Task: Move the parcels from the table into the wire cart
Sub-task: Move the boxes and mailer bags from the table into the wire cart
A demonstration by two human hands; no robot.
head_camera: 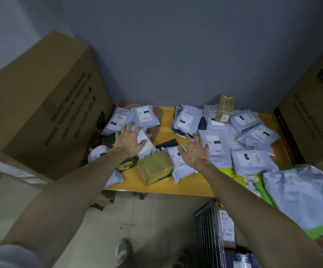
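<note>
Several grey mailer parcels with white labels lie scattered over the yellow table [162,187]. A tan taped box parcel [155,166] sits near the front edge. My left hand [129,139] hovers with fingers spread over a small white parcel [144,141] on the left side. Spread the same way, my right hand [195,151] is above a grey mailer [178,164] beside the tan box. Neither hand holds anything. The wire cart [210,229] stands below the table's front right, with parcels inside and a large grey and green mailer [304,198] above it.
Large cardboard boxes flank the table: one on the left [46,105], one on the right [311,120]. A smaller carton [11,171] sits at the near left. A grey wall backs the table. Tiled floor and my shoes [123,250] lie below.
</note>
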